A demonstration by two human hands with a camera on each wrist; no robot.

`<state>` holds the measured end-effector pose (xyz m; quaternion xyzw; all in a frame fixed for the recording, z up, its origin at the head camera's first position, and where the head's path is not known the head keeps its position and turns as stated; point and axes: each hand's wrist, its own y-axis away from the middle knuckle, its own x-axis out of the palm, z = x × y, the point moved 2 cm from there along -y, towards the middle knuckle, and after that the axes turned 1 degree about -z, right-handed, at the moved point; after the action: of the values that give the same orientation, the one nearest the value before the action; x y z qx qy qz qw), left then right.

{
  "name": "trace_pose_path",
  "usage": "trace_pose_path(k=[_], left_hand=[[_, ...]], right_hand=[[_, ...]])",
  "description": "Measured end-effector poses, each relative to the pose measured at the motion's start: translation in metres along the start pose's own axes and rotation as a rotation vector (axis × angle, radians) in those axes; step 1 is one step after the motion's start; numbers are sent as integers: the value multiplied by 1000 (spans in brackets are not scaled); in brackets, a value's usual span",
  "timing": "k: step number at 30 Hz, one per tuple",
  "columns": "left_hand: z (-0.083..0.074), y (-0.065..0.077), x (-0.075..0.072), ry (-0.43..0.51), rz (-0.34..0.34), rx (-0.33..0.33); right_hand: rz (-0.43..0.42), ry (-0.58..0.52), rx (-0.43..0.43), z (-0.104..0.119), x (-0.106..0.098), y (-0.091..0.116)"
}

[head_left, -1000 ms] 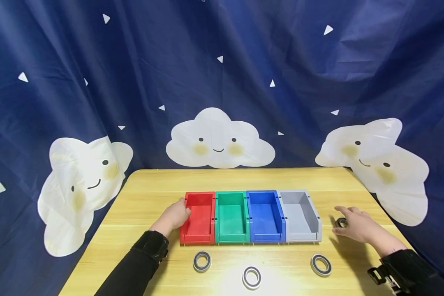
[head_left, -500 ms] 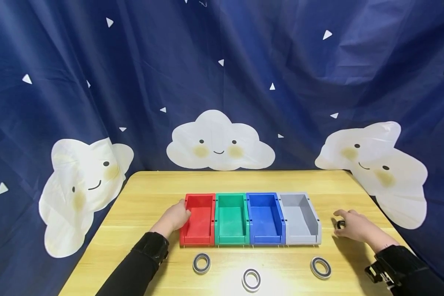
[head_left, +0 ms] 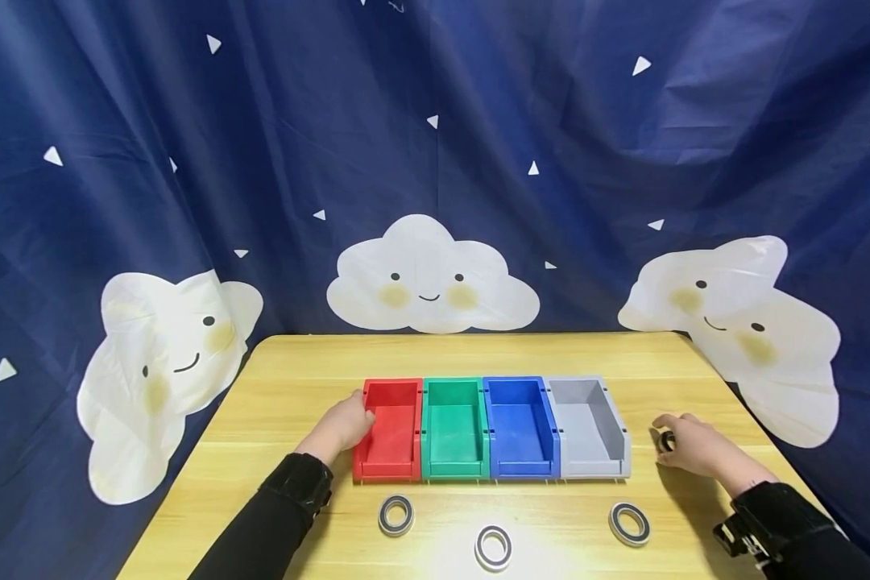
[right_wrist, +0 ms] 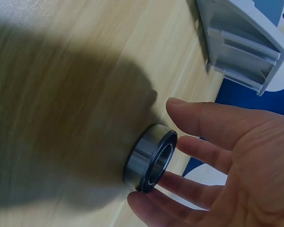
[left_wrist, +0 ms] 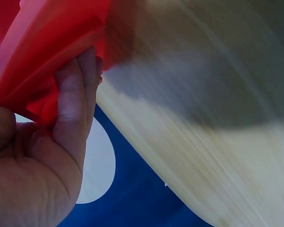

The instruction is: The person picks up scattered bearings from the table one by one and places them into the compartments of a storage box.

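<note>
My left hand grips the left wall of the red bin in the head view. In the left wrist view its fingers curl against the bin's outer side; the thumb is partly cut off. At the right, my right hand is spread around a ball bearing. The right wrist view shows the bearing on the table, with the thumb apart from it and the other fingertips close to or touching its edge. Which ones touch I cannot tell.
Green, blue and grey bins join the red one in a row on the wooden table. Nearer me lie a left bearing, a middle bearing and a right bearing. Behind hangs a dark blue curtain.
My right hand has lowered slightly and its fingers have drawn in a little around the bearing. The left hand keeps its place on the red bin. The view tilted slightly.
</note>
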<state>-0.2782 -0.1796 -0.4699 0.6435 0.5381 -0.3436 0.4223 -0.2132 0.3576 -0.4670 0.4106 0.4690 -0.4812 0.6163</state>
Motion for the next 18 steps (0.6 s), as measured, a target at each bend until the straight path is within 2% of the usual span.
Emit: trace_pose_path(k=[11, 18], left_hand=[[-1, 3, -1, 13, 4, -24], [-1, 2, 0, 37, 16, -33]], right_hand=[[-23, -4, -27, -4, 12, 0], [-37, 27, -20, -2, 11, -1]])
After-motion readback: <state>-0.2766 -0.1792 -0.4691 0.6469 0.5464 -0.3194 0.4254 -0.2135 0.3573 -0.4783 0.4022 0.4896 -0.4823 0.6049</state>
